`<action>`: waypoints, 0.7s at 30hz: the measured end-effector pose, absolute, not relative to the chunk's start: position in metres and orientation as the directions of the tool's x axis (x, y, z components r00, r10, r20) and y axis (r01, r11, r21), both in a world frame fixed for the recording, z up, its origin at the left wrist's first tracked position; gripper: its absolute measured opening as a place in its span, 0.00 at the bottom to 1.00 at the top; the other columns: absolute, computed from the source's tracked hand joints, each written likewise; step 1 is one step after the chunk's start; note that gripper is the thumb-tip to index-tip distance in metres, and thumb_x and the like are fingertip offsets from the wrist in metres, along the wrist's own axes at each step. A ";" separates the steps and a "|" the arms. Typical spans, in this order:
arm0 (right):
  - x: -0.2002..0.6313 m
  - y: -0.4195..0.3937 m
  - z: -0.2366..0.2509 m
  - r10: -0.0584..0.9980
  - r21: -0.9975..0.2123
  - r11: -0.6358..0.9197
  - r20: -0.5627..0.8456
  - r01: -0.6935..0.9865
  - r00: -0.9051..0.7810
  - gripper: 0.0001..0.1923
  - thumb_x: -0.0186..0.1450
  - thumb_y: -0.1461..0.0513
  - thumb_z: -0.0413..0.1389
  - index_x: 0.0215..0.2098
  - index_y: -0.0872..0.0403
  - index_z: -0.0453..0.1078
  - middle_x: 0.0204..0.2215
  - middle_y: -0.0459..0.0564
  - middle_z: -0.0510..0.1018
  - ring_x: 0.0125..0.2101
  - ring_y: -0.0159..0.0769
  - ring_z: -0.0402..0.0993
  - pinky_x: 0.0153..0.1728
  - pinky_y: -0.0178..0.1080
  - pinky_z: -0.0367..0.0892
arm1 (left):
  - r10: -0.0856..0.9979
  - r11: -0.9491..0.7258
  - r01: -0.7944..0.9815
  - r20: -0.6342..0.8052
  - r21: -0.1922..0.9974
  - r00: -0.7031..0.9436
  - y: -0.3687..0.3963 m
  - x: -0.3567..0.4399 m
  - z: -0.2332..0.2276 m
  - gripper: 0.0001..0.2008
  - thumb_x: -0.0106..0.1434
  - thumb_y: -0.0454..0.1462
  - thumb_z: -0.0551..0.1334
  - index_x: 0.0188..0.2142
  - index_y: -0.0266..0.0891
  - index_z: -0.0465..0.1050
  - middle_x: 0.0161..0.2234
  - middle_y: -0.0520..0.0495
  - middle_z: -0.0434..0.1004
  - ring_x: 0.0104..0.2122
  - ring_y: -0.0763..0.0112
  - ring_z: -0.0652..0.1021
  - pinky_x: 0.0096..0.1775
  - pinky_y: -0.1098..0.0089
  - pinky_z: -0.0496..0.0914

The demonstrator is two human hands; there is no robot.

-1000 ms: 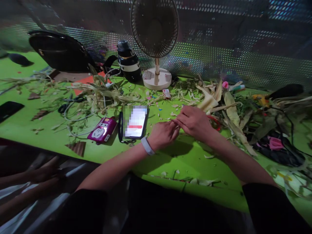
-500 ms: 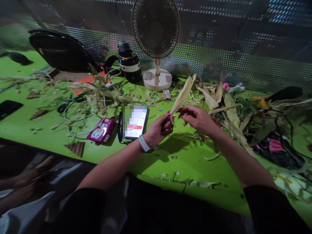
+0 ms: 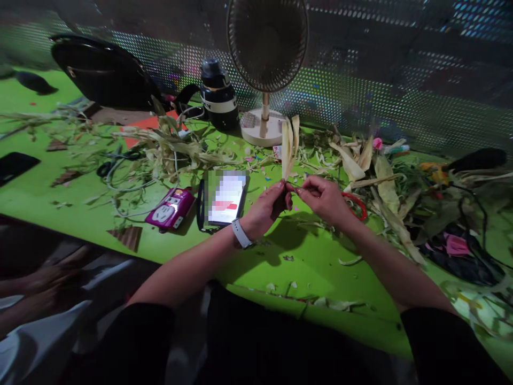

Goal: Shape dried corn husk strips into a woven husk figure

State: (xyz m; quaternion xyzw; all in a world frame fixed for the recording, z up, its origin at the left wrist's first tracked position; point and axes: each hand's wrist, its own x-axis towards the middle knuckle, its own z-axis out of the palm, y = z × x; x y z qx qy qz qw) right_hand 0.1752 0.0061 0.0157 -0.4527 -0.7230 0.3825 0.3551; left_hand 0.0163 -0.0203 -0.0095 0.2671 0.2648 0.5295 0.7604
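A pale dried corn husk (image 3: 287, 149) stands upright from my left hand (image 3: 269, 207), its blades fanned apart at the top. My left fingers are closed round its lower end. Close beside it, my right hand (image 3: 325, 200) pinches at the base of the husk. A thin dark strand seems to run between the two hands, but it is too small to name. Just behind my right wrist lies a red ring-shaped thing (image 3: 356, 206), partly covered by the hand. Left of my left hand rests a phone (image 3: 228, 200) with its screen lit.
A fan (image 3: 262, 128) and a dark bottle (image 3: 218, 101) stand at the back. Husk piles (image 3: 176, 147) lie left and more husks (image 3: 387, 184) right. A purple power strip (image 3: 171, 208), scissors (image 3: 105, 168) and a black bag (image 3: 104, 75) are leftward. Another person's hands (image 3: 48, 283) show lower left.
The husk has swung from leaning right to upright, and its blades have parted. My right hand has closed from loose fingers to a pinch at its base. The view has shifted slightly.
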 end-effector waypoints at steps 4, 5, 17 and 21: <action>0.174 0.002 0.021 0.812 -0.698 0.564 0.373 0.441 -0.449 0.13 0.64 0.57 0.54 0.25 0.54 0.68 0.21 0.45 0.66 0.24 0.31 0.60 0.27 0.36 0.57 | 0.962 0.271 -0.711 -0.165 0.648 0.216 -0.015 0.013 -0.010 0.09 0.60 0.41 0.64 0.30 0.37 0.72 0.30 0.52 0.74 0.35 0.76 0.75 0.43 0.72 0.69; 0.174 0.002 0.023 0.799 -0.683 0.588 0.408 0.433 -0.443 0.14 0.65 0.56 0.53 0.24 0.54 0.67 0.21 0.46 0.66 0.26 0.32 0.61 0.29 0.37 0.58 | 0.963 0.269 -0.716 -0.172 0.645 0.207 -0.014 0.013 -0.011 0.09 0.60 0.41 0.64 0.29 0.37 0.72 0.31 0.52 0.75 0.36 0.76 0.75 0.45 0.71 0.69; 0.169 0.006 0.008 0.916 -0.998 0.062 0.058 -0.002 -0.398 0.17 0.59 0.51 0.57 0.25 0.51 0.57 0.20 0.40 0.67 0.17 0.27 0.62 0.18 0.32 0.59 | 0.952 0.306 -0.714 -0.192 0.629 0.239 -0.015 0.018 -0.019 0.09 0.59 0.41 0.64 0.27 0.38 0.72 0.37 0.51 0.76 0.39 0.75 0.75 0.43 0.72 0.68; 0.166 -0.002 0.005 0.801 -0.763 0.530 0.305 0.371 -0.515 0.12 0.59 0.54 0.59 0.31 0.53 0.64 0.27 0.47 0.72 0.27 0.33 0.69 0.31 0.39 0.67 | 0.965 0.263 -0.695 -0.175 0.669 0.197 -0.015 0.019 -0.020 0.11 0.57 0.43 0.66 0.28 0.37 0.74 0.37 0.50 0.77 0.35 0.76 0.74 0.36 0.74 0.68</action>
